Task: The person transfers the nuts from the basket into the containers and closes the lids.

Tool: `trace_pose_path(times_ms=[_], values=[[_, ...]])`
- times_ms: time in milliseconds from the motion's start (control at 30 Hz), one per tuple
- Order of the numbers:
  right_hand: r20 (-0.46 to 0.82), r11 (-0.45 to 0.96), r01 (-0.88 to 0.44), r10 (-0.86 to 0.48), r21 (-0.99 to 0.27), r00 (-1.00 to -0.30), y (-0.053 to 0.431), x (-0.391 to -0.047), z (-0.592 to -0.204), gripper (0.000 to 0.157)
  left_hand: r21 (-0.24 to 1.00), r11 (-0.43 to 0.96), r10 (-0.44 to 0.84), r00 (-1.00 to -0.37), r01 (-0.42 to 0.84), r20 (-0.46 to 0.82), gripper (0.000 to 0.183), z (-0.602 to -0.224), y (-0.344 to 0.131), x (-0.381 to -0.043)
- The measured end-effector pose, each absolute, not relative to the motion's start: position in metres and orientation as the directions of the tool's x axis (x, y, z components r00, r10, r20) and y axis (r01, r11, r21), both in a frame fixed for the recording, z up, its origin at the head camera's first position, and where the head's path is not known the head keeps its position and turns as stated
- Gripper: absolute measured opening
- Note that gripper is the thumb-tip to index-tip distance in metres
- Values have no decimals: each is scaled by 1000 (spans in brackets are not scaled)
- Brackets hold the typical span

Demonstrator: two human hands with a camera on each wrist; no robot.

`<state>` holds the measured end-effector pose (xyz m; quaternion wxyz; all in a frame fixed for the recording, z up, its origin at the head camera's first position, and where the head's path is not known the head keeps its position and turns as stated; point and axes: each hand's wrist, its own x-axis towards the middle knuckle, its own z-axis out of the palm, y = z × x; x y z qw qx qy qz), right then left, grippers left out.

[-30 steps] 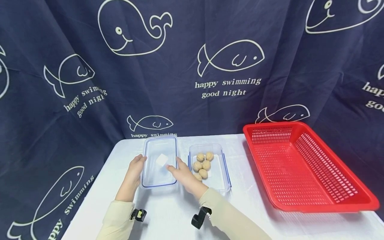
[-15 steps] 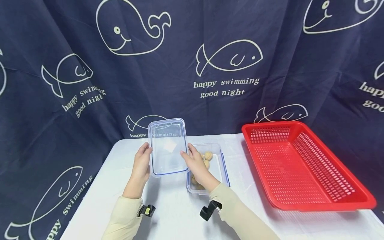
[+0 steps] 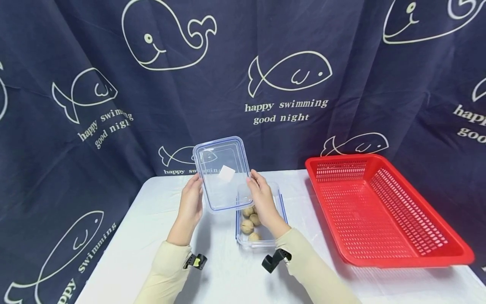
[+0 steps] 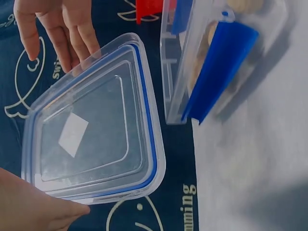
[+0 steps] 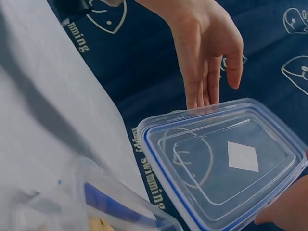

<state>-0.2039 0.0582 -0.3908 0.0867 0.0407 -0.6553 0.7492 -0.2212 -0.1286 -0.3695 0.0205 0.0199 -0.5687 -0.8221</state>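
Note:
A clear plastic lid (image 3: pixel 216 192) with a blue seal and a white square sticker is held up and tilted, above the table's back edge. My left hand (image 3: pixel 190 203) grips its left side and my right hand (image 3: pixel 263 203) its right side. In the right wrist view, the left hand (image 5: pixel 207 53) shows its fingers at the edge of the lid (image 5: pixel 211 178). Below and right of the lid stands a clear box (image 3: pixel 262 244) with blue side clips, holding several walnuts (image 3: pixel 247 227). The lid and right hand cover part of the box.
A large red plastic basket (image 3: pixel 379 262) with perforated walls stands on the right of the table. White cloth (image 3: pixel 125 245) covers the table. Behind it hangs a dark blue curtain (image 3: pixel 228 97) with whale and fish drawings.
Both hands have raised the lid from low over the table's left side, carrying it up and to the right. It is now tilted more upright. The box and basket stay in place.

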Motion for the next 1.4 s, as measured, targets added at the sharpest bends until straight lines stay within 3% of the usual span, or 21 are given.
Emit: trace_pose_path(times_ms=[367, 600, 767, 1000, 1133, 1267, 1400], values=[[200, -123, -232, 227, -965, -953, 86, -205, -386, 48, 891, -449, -14, -997, 72, 74, 44, -364, -99, -222], [209, -319, -254, 171, -913, -963, 97, -203, -386, 54, 872, -477, -39, -994, 110, 104, 28, -367, -88, -224], [199, -373, -235, 134, -898, -971, 102, -201, -387, 60, 863, -492, -71, -994, 111, 87, 14, -372, -83, -223], [160, -413, -189, 103, -891, -982, 106, -199, -390, 59, 876, -461, -71, -990, 139, 120, 21, -383, -81, -223], [145, -448, -188, 128, -874, -981, 109, -199, -392, 40, 922, -361, -40, -990, 139, 134, 23, -392, -80, -224], [153, -488, -215, 165, -846, -974, 116, -199, -397, 18, 973, -212, 69, -992, 89, 105, 48, -399, -82, -221], [181, -479, -239, 165, -845, -970, 121, -199, -403, 18, 985, -170, 167, -984, 35, 64, 64, -402, -84, -219]])
